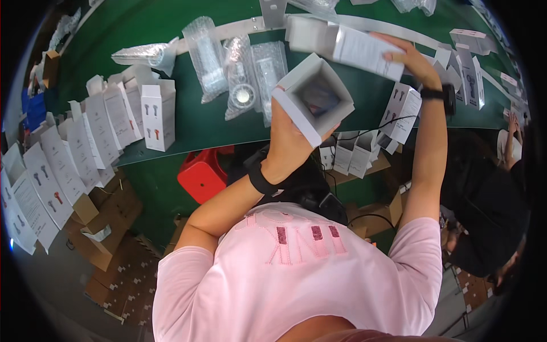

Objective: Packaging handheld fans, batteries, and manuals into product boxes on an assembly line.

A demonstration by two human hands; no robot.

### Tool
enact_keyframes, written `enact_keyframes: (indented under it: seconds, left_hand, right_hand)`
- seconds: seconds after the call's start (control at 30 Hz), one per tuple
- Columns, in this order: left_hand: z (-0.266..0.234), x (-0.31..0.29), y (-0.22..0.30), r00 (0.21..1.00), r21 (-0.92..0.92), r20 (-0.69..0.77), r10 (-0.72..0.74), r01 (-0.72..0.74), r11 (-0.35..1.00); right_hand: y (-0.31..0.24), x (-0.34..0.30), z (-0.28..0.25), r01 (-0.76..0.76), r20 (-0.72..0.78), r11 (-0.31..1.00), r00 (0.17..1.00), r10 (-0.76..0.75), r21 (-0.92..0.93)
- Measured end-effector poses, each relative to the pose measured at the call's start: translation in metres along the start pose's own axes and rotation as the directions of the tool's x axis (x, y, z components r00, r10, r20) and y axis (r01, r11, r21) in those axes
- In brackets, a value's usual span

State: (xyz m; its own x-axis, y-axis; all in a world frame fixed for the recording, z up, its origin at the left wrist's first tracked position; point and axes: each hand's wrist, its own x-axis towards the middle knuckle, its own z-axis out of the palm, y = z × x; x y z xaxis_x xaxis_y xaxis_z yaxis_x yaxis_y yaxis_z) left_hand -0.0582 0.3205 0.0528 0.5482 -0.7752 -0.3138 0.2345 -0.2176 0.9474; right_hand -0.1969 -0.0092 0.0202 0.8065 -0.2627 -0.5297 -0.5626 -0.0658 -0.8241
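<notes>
My left hand (289,135) is closed around an open white carton (296,121), its mouth tilted up toward me. Something dark and bluish lies deep inside that carton, too unclear to name. Farther right, my right hand (415,61) grips a printed white box (367,51) by its right end. At the left end of this box, a paler white piece (307,35) sticks out; whether it is a flap or an insert I cannot tell. Left of the carton, bubble-wrapped items (240,77) lie side by side on the green table (188,122).
A long row of white cartons (68,151) runs along the left, with one upright carton (158,117) at its end. Another carton (400,111) stands near the table edge at right. A red stool (202,176) is below. At far right sits a person in black (484,199).
</notes>
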Motion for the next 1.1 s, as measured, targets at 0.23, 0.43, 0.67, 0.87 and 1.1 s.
enact_keyframes:
  seconds: [0.23, 0.43, 0.67, 0.87, 1.1]
  left_hand:
    - [0.009, -0.020, -0.037, 0.998, 0.061, -0.036, 0.044, -0.042, 0.997]
    - [0.039, 0.013, -0.084, 0.965, -0.192, 0.252, 0.071, -0.022, 0.981]
    - [0.039, 0.038, -0.091, 0.764, -0.141, 0.483, 0.428, -0.414, 0.899]
    - [0.018, 0.007, -0.056, 0.684, -0.152, 0.414, 0.600, -0.598, 0.787]
    - [0.036, -0.009, -0.036, 0.620, -0.206, 0.361, 0.696, -0.675, 0.709]
  right_hand:
    - [0.042, -0.062, 0.040, 0.108, -0.315, 0.994, 0.943, -0.108, -0.018]
    - [0.088, -0.084, 0.064, 0.141, -0.393, 0.859, 0.917, 0.075, 0.493]
    - [0.145, -0.110, 0.105, 0.284, -0.575, 0.859, 0.818, 0.015, 0.427]
    - [-0.006, -0.097, 0.161, 0.627, -0.667, 0.452, 0.739, -0.089, 0.634]
    - [0.028, -0.118, 0.110, 0.503, -0.502, 0.211, 0.863, -0.063, 0.838]
